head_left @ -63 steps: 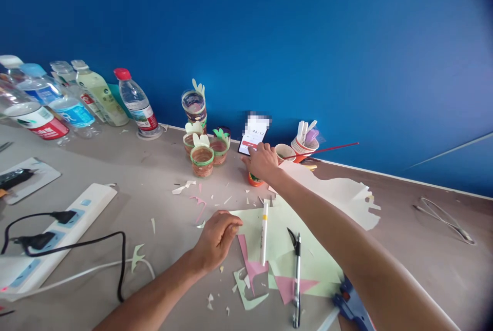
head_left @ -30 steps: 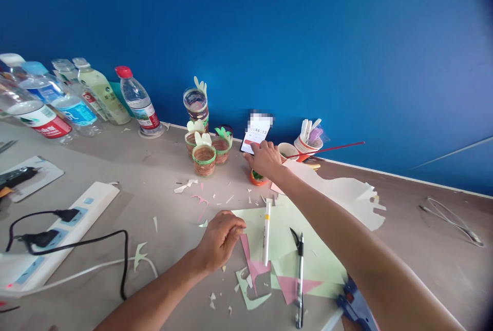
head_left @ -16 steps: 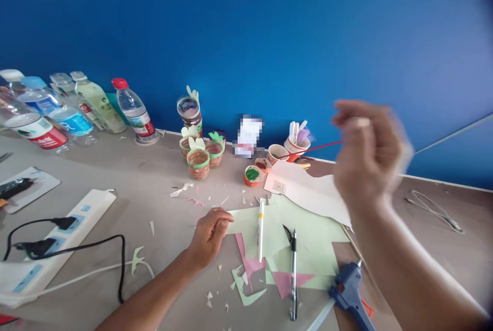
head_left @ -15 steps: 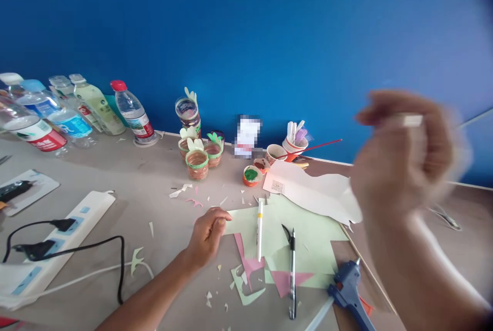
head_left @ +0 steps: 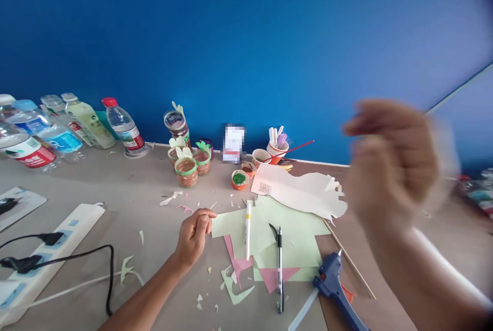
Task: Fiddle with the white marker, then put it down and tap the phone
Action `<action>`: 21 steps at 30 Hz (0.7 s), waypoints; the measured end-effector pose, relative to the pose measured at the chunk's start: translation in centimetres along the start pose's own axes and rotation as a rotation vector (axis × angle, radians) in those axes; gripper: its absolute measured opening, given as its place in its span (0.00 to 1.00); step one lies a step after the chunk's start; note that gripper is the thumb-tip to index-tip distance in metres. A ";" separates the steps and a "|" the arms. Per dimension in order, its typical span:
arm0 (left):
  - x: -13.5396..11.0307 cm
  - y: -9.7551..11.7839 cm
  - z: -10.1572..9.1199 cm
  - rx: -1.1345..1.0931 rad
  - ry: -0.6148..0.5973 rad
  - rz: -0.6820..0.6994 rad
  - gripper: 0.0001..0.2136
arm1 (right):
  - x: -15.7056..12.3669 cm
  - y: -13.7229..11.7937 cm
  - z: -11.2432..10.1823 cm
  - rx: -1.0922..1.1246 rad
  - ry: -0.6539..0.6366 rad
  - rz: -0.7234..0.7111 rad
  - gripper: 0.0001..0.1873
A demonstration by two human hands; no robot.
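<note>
My left hand [head_left: 193, 233] rests on the table with its fingertips pinching the left edge of a pale green paper sheet [head_left: 296, 228]. On that sheet lie a white marker [head_left: 248, 230] and a black pen [head_left: 279, 269]. Pink paper pieces [head_left: 277, 277] poke out beneath it. My right hand [head_left: 391, 167] is raised in the air at the right, blurred, with its fingers curled; I cannot see anything in it. A phone [head_left: 233, 143] leans against the blue wall behind.
Wrapped paper cups [head_left: 187, 172], a green paint pot [head_left: 239, 179], a cup of markers [head_left: 278, 146] and white cut paper [head_left: 300, 190] stand behind. Bottles [head_left: 123, 128] line the far left. A power strip [head_left: 46, 249] with cables lies left. A blue glue gun [head_left: 333, 285] lies front right.
My right hand left the phone at the wall and swung up and to the right into the air. The view panned right. My left hand stayed on the green sheet.
</note>
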State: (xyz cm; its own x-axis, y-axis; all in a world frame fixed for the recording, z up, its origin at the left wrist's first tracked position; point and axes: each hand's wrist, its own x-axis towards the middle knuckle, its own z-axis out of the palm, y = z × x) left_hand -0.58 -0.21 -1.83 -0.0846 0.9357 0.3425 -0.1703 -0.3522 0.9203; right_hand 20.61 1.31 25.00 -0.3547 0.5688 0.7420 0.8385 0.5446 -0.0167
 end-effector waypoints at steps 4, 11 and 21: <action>-0.4 -0.6 0.1 0.011 -0.021 0.001 0.20 | 0.0 1.0 6.7 0.009 -0.275 0.140 0.19; -1.2 -0.7 0.9 0.110 -0.103 0.136 0.17 | -1.3 4.3 18.4 -0.328 -0.798 0.192 0.21; -0.8 0.6 1.0 0.247 -0.139 0.373 0.10 | -1.4 5.0 22.3 -0.399 -0.876 0.159 0.23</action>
State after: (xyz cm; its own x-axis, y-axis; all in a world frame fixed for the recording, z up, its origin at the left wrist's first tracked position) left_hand 0.36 -1.17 -1.41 0.0400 0.7458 0.6650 0.0866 -0.6656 0.7413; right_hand 16.12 16.95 8.92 -0.2715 0.9623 -0.0128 0.9246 0.2645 0.2740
